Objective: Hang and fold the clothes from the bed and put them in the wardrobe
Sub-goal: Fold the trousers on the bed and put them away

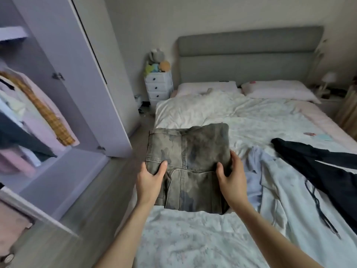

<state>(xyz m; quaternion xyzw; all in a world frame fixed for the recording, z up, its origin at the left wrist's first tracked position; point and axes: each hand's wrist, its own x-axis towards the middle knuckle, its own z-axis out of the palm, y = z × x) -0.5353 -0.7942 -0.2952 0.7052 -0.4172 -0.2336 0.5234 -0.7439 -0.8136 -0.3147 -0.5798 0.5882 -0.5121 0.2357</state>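
left hand (149, 179) gripping the near left edge of a folded grey-green camouflage denim garment (188, 165), thumb on top and fingers tucked beneath; right hand (230, 175) clamped the same way on the right edge, thumb over, fingers under. held flat and seemingly just above the bed with pale floral bedding (193, 238), at its left side, near the open lilac wardrobe (63, 171). best kept level, both grips even so the folds stay stacked, then carried left and slid onto a shelf rather than dropped. further out, a crumpled pale blue garment (257, 180) just right of the bundle and a black garment with trailing drawstrings (318, 171) beyond it, both unfolded, likely next. no brand, label or legible writing anywhere in view.
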